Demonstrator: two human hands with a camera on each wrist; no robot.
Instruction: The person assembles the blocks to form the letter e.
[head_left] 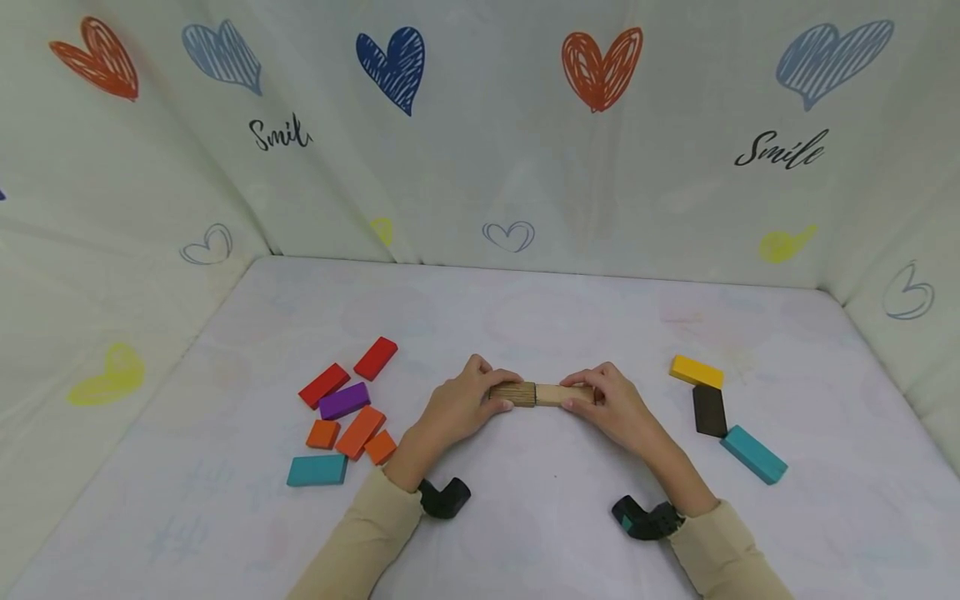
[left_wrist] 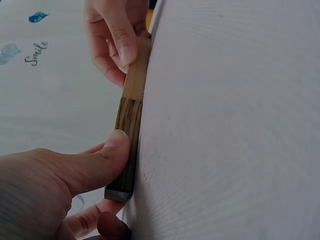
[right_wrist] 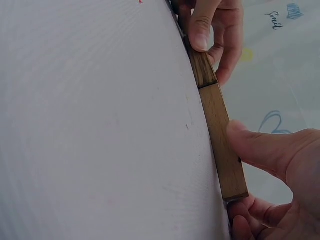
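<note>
The broad white tabletop (head_left: 555,517) seems to carry the work, so its flat surface is probably the best guide: pressing both pieces evenly down on it should level their undersides. The hands are both busy: the left hand (head_left: 457,404) pinches the dark brown, stripe-grained wooden block (head_left: 522,394) and the right hand (head_left: 611,408) pinches the plain light tan wooden block (head_left: 550,394), each with the thumb on the near side and fingers on the far side. The step looks like lining these up end to end; equal, gentle inward pressure would suit, since a harder push from one side could skew the row. Both blocks lie directly between the hands, the dark one leftward, the tan one rightward, ends meeting. A small orange squarish block (head_left: 381,447) sits just beside the left wrist, worth avoiding. At the seam a slight step seems to show, best evened by the thumbs.
</note>
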